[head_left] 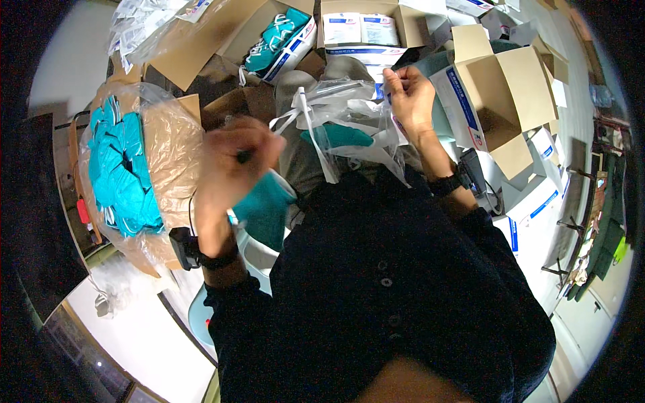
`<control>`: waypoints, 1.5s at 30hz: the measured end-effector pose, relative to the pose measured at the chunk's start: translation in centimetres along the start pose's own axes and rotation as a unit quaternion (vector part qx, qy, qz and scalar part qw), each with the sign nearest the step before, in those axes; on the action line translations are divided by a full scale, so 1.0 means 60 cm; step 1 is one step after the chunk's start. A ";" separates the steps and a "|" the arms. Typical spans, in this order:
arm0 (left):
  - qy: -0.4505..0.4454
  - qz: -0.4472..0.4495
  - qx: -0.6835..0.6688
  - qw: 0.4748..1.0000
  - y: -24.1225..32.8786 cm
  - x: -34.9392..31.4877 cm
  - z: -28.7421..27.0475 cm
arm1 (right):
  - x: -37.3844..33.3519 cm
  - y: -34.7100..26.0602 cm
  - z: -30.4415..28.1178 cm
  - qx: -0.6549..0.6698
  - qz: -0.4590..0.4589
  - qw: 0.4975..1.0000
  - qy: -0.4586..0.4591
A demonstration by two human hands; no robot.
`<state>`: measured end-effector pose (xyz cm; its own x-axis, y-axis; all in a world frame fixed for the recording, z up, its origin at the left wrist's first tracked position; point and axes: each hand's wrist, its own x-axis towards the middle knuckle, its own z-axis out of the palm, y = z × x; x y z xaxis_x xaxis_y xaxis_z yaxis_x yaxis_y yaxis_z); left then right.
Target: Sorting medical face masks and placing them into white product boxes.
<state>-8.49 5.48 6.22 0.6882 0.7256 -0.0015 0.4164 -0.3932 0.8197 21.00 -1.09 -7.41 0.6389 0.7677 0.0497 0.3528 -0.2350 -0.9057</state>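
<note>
On my lap lies a clear plastic bag point(376, 144) with white strips along its opening. Teal material point(339, 135) shows through or inside it. My right hand point(411, 97) pinches the bag's far right edge between thumb and fingers. Motion smears my left hand point(238, 158), raised just left of the bag near the end of a white strip; whether it holds anything cannot be made out. A teal cloth piece point(262, 211) hangs beneath my left wrist, partly hidden by the forearm. Both wrists wear dark bands with small devices.
At left, a plastic-lined carton holds a pile of teal items point(121, 174). Ahead stand a carton with a teal bag point(279, 40) and one with white packs point(363, 30). An open cardboard box point(500, 87) tilts at right. A pale blue stool-like object point(201, 312) sits lower left.
</note>
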 end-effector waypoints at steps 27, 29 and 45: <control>0.435 -0.048 -0.285 0.853 -0.143 -0.064 -0.116 | 0.006 0.111 -0.009 -0.038 0.091 0.995 -0.007; 0.467 -0.126 -0.335 0.808 -0.146 -0.013 -0.134 | 0.004 0.087 -0.006 -0.019 0.100 0.994 -0.033; 0.287 0.123 0.344 0.885 -0.387 0.448 0.041 | -0.003 0.029 0.032 -0.116 0.143 0.972 -0.146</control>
<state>1.79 32.71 -14.25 0.4749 0.6597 0.5825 0.6953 -0.6870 0.2113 20.17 -0.45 -9.80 0.5246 0.7799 -0.3416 0.3566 -0.5656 -0.7436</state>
